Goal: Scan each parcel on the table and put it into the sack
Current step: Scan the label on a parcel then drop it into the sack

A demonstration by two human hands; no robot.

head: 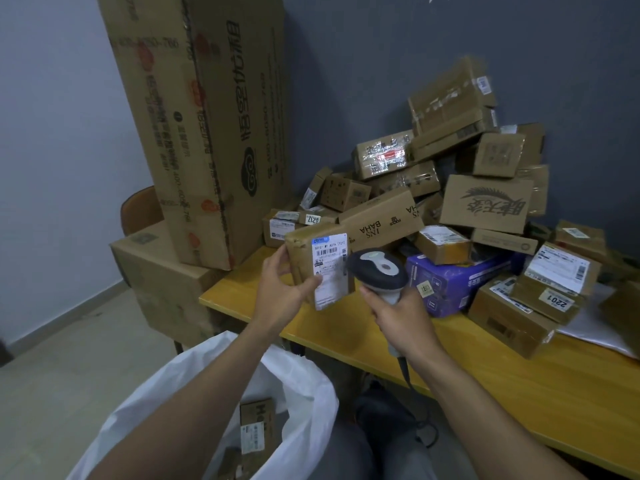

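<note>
The left hand (pixel 278 292) grips a small parcel (pixel 320 268) upright above the table's (pixel 540 372) near-left corner, label facing the scanner (pixel 379 271) clasped in the right hand (pixel 403 320). Behind, parcels (pixel 450 188) heap against the wall; the white sack (pixel 298 393) gapes below.

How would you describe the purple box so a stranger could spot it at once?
Find the yellow table heaped with brown cardboard parcels. Just right of the scanner held in the right hand lies the purple box. It alone is purple; its neighbours are plain brown.
</note>
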